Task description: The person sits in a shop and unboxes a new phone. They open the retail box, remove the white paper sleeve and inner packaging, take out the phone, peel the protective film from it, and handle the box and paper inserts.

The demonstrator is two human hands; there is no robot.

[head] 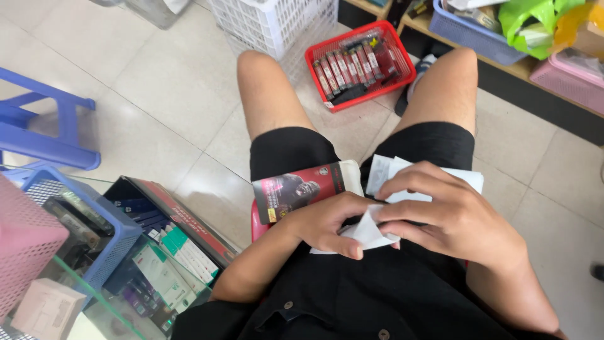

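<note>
The person sits with bare knees apart over a pale tiled floor (157, 82), both hands working in the lap. The left hand (327, 223) has its grip narrowed around a dark red and black flat packet (296, 192) that lies across the left thigh, and its thumb and fingers also pinch the lower edge of a white paper sheet (368, 233). The right hand (453, 217) lies over the same paper from the other side, its fingers curled and pressing the folded sheet down, so its grip is closed on the paper. More of the white paper (384, 170) sticks out above the right hand, resting on the black shorts (289, 151).

Beyond the knees a red plastic basket (402, 47) sits on the floor, filled with a row of small red and dark cartridges or packets; what they are cannot be made out. A white slatted basket (270, 22) stands just beside it to the left. On a low wooden shelf (503, 66) at the upper right stand a blue basket (472, 34) and a pink basket (566, 82), with a green bag (535, 22) on top.

To the left is a blue plastic stool (44, 132). Nearer, a glass-topped bench (82, 296) carries a blue basket (100, 236) and a pink perforated box (25, 242), and an open dark carton (176, 220) of small boxes sits on the floor just beside the left elbow.
</note>
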